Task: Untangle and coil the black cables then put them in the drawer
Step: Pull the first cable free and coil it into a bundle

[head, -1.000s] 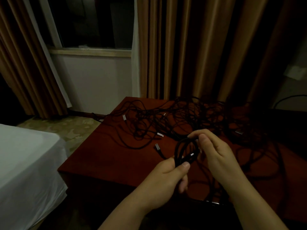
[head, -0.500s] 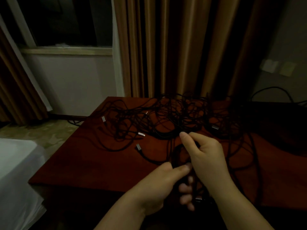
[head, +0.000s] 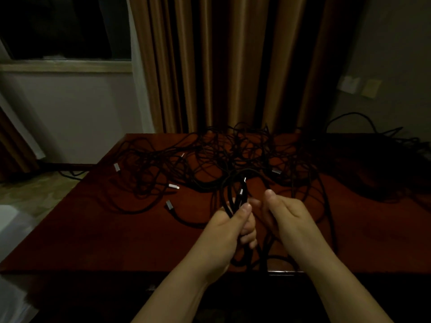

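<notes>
A large tangle of black cables with silver plugs spreads over the dark red table. My left hand grips a bunch of coiled black cable loops, thumb pressed on top; two silver plug ends stick up from the bunch. My right hand is just right of the bunch, fingers curled inward and thumb up, with cable strands running beneath it; whether it pinches a strand is hidden. No drawer shows clearly below the table's front edge.
Loose silver plugs lie left of the tangle. Brown curtains hang behind the table, a window at the upper left. More dark cables trail at the far right. A white bed corner is at the left.
The view shifted right and closer. My left hand kept the coiled loops and lowered them toward the table's front edge. My right hand came off the top of the loop and moved right.
</notes>
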The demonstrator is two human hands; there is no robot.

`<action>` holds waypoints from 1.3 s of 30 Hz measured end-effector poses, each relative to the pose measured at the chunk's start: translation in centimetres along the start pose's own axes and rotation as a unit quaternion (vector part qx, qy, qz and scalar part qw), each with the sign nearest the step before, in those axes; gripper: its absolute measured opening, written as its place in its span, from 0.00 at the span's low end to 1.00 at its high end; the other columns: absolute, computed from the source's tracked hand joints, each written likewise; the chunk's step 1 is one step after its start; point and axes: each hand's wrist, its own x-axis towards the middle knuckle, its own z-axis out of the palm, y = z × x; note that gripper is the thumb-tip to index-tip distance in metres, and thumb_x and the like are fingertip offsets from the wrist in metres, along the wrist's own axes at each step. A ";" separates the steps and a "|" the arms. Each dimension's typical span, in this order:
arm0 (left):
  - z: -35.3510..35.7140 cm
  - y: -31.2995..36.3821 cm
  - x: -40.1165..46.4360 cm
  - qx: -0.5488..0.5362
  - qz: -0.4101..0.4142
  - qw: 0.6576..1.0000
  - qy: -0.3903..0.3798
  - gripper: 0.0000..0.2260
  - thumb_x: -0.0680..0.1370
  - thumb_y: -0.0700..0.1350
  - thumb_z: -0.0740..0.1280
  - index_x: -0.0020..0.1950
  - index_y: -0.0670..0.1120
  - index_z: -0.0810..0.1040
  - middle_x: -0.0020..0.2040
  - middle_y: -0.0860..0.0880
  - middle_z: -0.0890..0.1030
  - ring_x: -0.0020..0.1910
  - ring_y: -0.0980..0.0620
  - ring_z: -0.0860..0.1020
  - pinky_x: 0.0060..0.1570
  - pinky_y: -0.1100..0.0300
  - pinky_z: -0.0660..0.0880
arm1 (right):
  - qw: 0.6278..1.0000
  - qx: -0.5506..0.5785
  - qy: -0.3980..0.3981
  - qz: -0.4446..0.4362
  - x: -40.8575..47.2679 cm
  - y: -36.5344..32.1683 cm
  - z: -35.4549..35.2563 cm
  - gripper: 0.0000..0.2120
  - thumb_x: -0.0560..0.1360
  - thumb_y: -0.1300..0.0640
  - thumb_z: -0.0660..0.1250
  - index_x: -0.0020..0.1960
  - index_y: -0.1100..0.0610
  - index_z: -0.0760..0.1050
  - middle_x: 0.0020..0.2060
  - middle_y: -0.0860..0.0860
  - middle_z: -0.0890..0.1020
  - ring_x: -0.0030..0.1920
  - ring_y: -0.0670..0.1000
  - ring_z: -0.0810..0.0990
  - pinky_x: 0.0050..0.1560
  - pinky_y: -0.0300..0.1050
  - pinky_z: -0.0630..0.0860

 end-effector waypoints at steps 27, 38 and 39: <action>3.2 -1.5 3.9 -0.262 -0.056 0.952 0.151 0.12 0.83 0.46 0.53 0.45 0.44 0.71 0.25 0.53 0.67 0.23 0.56 0.69 0.32 0.61 0.75 | 0.988 -0.060 -0.065 0.129 -2.8 4.9 -2.5 0.18 0.79 0.49 0.58 0.32 0.56 0.69 0.27 0.49 0.67 0.28 0.47 0.64 0.32 0.44 0.61; 1.3 -2.2 5.1 0.099 0.133 0.934 0.317 0.11 0.83 0.46 0.53 0.47 0.41 0.70 0.24 0.56 0.65 0.21 0.60 0.63 0.24 0.65 0.64 | 0.886 -0.382 -0.244 0.103 -5.3 -0.4 -2.0 0.18 0.79 0.43 0.56 0.39 0.54 0.72 0.33 0.45 0.71 0.32 0.43 0.67 0.34 0.39 0.64; 1.3 -2.7 5.1 0.151 0.128 0.930 0.309 0.12 0.83 0.47 0.53 0.50 0.39 0.70 0.25 0.55 0.65 0.21 0.60 0.63 0.24 0.64 0.63 | 0.869 -0.409 -0.262 0.097 -5.4 -1.6 -2.0 0.18 0.78 0.42 0.57 0.37 0.53 0.70 0.34 0.45 0.71 0.32 0.42 0.66 0.35 0.39 0.65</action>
